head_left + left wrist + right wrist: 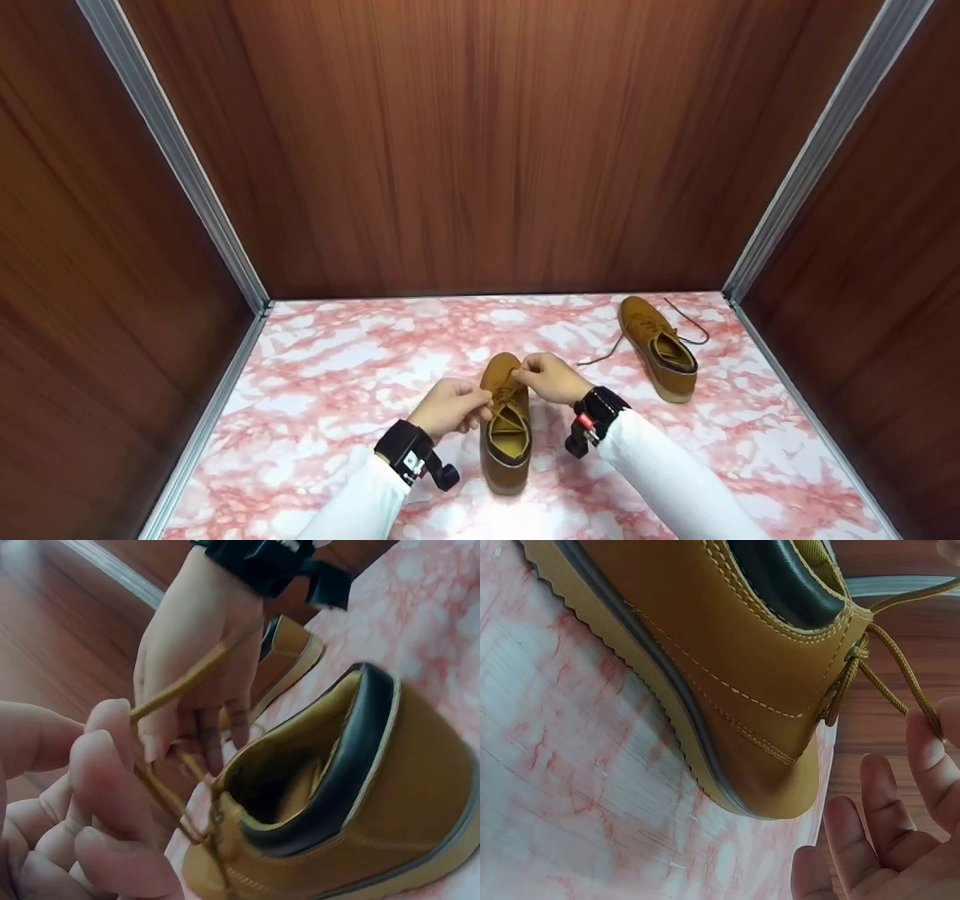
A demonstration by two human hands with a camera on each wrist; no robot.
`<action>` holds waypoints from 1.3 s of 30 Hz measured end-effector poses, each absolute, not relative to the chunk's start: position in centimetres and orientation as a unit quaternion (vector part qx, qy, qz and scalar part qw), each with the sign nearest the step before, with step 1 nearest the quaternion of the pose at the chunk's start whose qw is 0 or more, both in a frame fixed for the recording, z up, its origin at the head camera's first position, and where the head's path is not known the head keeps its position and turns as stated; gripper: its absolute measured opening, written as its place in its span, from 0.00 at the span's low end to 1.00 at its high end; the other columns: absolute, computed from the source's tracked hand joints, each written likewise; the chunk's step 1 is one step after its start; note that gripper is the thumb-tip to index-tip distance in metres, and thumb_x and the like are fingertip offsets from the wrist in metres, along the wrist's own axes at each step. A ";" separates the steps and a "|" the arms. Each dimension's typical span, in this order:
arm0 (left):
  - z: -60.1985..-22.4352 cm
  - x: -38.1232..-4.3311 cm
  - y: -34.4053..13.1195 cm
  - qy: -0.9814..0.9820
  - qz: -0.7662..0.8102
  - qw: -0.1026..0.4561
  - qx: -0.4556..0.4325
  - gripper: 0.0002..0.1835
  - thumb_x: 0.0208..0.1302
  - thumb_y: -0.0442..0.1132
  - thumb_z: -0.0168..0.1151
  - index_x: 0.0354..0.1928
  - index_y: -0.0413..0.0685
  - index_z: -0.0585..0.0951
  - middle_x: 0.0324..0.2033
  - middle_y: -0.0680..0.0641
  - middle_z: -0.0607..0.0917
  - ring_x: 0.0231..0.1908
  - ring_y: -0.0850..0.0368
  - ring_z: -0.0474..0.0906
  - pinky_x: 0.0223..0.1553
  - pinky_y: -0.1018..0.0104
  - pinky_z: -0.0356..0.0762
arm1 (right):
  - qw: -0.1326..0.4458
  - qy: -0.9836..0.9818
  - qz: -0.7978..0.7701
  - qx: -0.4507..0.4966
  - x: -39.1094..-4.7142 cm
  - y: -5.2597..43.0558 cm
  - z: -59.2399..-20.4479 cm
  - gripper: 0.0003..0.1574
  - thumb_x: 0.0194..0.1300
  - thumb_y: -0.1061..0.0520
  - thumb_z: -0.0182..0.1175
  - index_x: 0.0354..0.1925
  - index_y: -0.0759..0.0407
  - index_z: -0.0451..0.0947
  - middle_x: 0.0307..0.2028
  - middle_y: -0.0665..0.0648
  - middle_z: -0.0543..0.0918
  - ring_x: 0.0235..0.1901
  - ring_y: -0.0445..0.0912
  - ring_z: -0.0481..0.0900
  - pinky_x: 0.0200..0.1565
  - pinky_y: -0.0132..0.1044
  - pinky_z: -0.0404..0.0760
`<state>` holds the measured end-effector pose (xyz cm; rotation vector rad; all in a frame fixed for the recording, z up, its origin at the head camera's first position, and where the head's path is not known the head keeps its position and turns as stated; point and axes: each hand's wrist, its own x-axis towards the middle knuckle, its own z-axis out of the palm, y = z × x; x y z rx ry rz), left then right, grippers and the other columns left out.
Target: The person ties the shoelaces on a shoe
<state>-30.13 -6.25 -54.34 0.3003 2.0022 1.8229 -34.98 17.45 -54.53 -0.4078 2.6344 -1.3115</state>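
A tan lace-up shoe (506,478) with a dark padded collar stands on the marbled surface, its toe pointing away from me. On its left side my left hand (448,409) pinches one part of the brown shoelace (184,684) between thumb and index finger, drawn taut above the collar. Over the front of the shoe, my right hand (553,379) pinches a loop of the same shoelace (900,660) between thumb and index finger, its other fingers spread loosely. The lace crosses in a knot at the top eyelets, seen in the right wrist view.
A matching tan shoe (637,313) stands at the back right, with its loose lace ends (703,331) spread to both sides. Brown wood-grain panels (480,150) with grey metal corner strips (187,161) enclose the pink-and-white surface (337,360) at the back and sides.
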 end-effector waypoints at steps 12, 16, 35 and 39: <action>-55.7 -27.2 -3.1 0.768 0.551 0.255 0.201 0.09 0.70 0.39 0.67 0.40 0.42 0.91 0.29 0.44 0.93 0.14 0.68 0.77 0.17 0.76 0.73 | 0.077 0.895 -0.413 -0.153 -35.2 17.9 -54.4 0.20 0.75 0.53 0.60 0.24 0.56 0.74 0.23 0.46 0.70 0.27 0.41 0.68 0.32 0.32 0.68; -55.4 -27.4 -3.5 0.775 0.542 0.255 0.203 0.09 0.69 0.41 0.69 0.41 0.43 0.92 0.26 0.44 0.92 0.12 0.67 0.73 0.16 0.77 0.71 | 0.084 0.893 -0.415 -0.149 -35.1 17.9 -54.3 0.19 0.75 0.52 0.61 0.25 0.57 0.76 0.24 0.46 0.73 0.29 0.41 0.70 0.34 0.33 0.70; -58.6 -32.1 -5.5 0.822 0.555 0.063 0.110 0.12 0.64 0.32 0.72 0.48 0.35 0.85 0.39 0.37 0.90 0.38 0.45 0.88 0.31 0.70 0.83 | 0.072 0.896 -0.409 -0.156 -35.1 18.3 -54.5 0.20 0.76 0.52 0.60 0.31 0.65 0.83 0.24 0.45 0.71 0.30 0.41 0.68 0.35 0.34 0.67; -58.9 -32.8 -5.0 0.830 0.541 0.044 0.127 0.17 0.62 0.35 0.75 0.52 0.36 0.86 0.46 0.37 0.90 0.46 0.45 0.87 0.40 0.67 0.86 | 0.071 0.896 -0.408 -0.161 -35.0 18.2 -54.3 0.21 0.76 0.52 0.59 0.31 0.67 0.82 0.24 0.45 0.70 0.29 0.41 0.67 0.35 0.34 0.67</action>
